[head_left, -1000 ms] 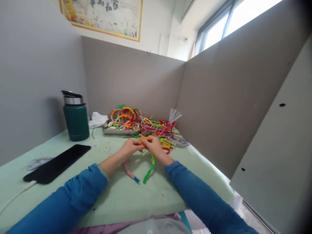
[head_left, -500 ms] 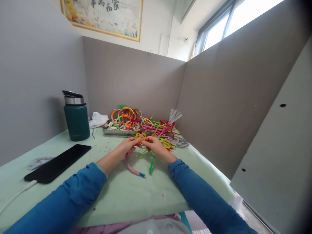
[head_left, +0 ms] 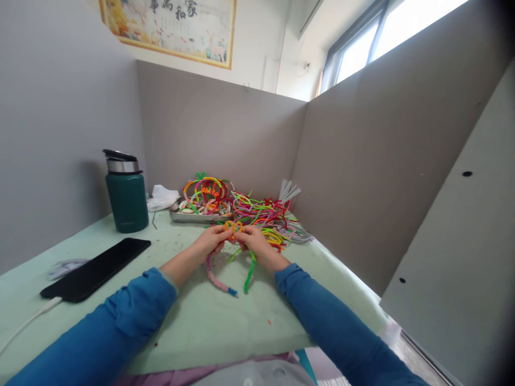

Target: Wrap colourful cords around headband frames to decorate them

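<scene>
Pinching the fuzzy band (head_left: 214, 280) from both sides, your left hand (head_left: 208, 241) sits at 9 o'clock and your right hand (head_left: 258, 244) at 3 o'clock, with the orange loops (head_left: 228, 225) standing between your fingertips. Neither hand is nearer, since both touch the work. The arch opens towards you: its pink leg curves down past 7 o'clock to a blue tip (head_left: 232, 292), while the green leg (head_left: 248, 277) drops towards 5 o'clock, so the band's midline runs roughly 12 to 6. On each hand your thumb and forefinger are drawn in on the band close to the loops; how your other fingers sit underneath you can't tell, nor exactly where each pad presses. Just beyond your fingers, the heap of fuzzy stems (head_left: 261, 214) spreads towards 1 o'clock, and the metal tray (head_left: 197, 218) lies towards 11.
</scene>
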{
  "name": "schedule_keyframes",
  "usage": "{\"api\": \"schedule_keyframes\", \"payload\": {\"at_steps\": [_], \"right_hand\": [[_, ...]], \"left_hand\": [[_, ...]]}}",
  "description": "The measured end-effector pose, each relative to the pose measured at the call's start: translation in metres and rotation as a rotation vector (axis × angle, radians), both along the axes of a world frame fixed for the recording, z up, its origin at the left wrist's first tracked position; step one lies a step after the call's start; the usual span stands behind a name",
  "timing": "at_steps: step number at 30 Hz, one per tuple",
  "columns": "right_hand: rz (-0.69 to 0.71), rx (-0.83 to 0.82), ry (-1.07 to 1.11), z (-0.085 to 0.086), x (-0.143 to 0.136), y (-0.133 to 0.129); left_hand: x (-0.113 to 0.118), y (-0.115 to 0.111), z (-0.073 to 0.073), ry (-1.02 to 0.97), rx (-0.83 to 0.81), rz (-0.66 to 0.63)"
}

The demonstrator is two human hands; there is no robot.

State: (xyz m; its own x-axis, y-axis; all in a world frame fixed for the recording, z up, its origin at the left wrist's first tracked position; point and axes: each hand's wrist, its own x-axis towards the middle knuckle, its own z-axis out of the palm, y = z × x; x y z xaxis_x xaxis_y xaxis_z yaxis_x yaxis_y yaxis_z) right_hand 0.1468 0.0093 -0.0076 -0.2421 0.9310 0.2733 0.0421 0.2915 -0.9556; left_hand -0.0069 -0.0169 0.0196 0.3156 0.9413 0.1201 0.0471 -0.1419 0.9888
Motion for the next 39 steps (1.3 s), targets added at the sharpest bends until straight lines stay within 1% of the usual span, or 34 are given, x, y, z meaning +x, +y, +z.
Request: {"api": "schedule_keyframes", "payload": {"at_steps": [4, 6, 9, 11, 16, 20, 22, 25, 31, 33, 37, 39], "right_hand": [[-0.036, -0.037, 0.036, -0.002, 0.001, 0.001], [-0.059, -0.049, 0.082, -0.002, 0.001, 0.001], [-0.050, -0.075, 0.155, -0.001, 0.002, 0.002], [-0.024, -0.068, 0.164, 0.000, 0.002, 0.001], [0.057, 0.023, 0.036, -0.002, 0.003, -0.001], [0.025, 0.094, -0.031, -0.006, 0.001, 0.000], [0.004, 0.116, -0.055, -0.009, -0.001, 0.002], [-0.009, 0.101, -0.045, -0.012, -0.004, 0.001], [0.041, 0.007, 0.043, -0.010, -0.005, -0.004], [0.015, 0.032, 0.015, -0.009, -0.006, -0.004], [-0.079, 0.152, -0.120, -0.009, -0.008, -0.004], [-0.092, 0.176, -0.161, -0.008, -0.008, -0.005]], "left_hand": [[-0.001, 0.006, -0.004, -0.020, -0.110, 0.008], [-0.002, 0.009, -0.007, -0.037, -0.133, 0.001], [-0.007, 0.015, -0.010, -0.060, -0.092, 0.014], [-0.011, 0.017, -0.012, -0.073, -0.061, 0.032], [-0.017, 0.017, -0.008, -0.044, -0.078, 0.055], [-0.011, 0.012, -0.003, 0.008, -0.116, 0.116], [-0.009, 0.011, -0.002, 0.005, -0.121, 0.126], [-0.008, 0.011, -0.003, -0.008, -0.125, 0.102], [-0.011, 0.012, -0.005, -0.042, -0.097, 0.050], [-0.011, 0.013, -0.007, -0.016, -0.092, 0.065], [-0.009, 0.016, -0.009, 0.130, -0.054, 0.157], [-0.009, 0.017, -0.010, 0.166, -0.022, 0.179]]}}
